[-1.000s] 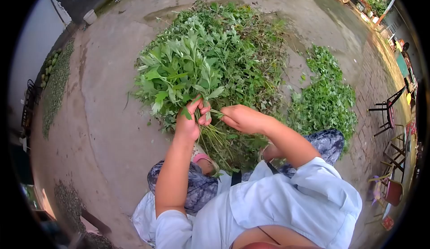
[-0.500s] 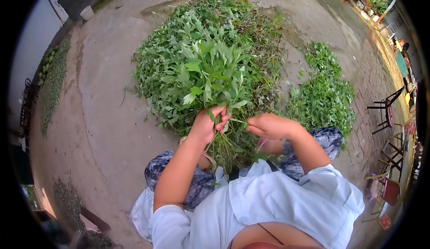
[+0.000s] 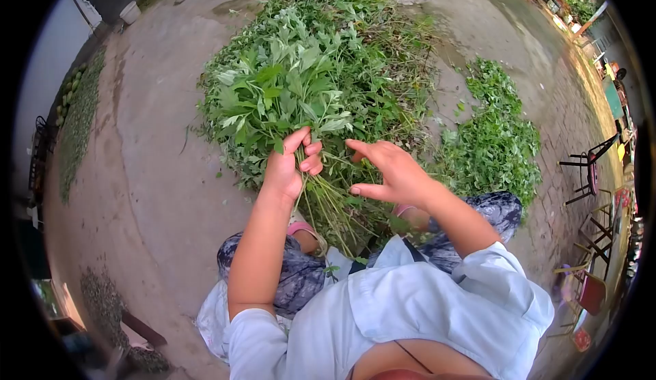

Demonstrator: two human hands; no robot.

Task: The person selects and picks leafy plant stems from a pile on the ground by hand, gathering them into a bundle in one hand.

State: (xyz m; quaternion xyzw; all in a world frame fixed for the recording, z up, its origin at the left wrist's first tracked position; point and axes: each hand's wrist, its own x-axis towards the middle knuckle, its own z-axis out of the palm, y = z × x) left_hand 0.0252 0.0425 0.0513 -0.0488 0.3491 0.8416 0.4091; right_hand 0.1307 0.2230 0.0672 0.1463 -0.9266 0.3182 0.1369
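My left hand (image 3: 294, 165) is closed around the stems of a bunch of leafy green stalks (image 3: 287, 96). The leaves fan out above the fist, and the long thin stems hang below it toward my lap. To the right of the bunch, my right hand (image 3: 393, 172) is open, thumb and fingers apart, with nothing in it. Behind both hands lies a large heap of the same kind of leafy plants (image 3: 362, 45), with drier brownish stalks on its right side. The bunch overlaps the front of this heap.
A smaller pile of green leaves (image 3: 495, 134) lies on the concrete ground (image 3: 160, 148) to the right. Chairs (image 3: 589, 161) stand along the right side. At the far left are a white bucket (image 3: 130, 14) and a strip of small plant bits (image 3: 82, 134).
My left hand has moved left and up with the bunch. My right hand has let go of the thin stem it was pinching, and its fingers have spread.
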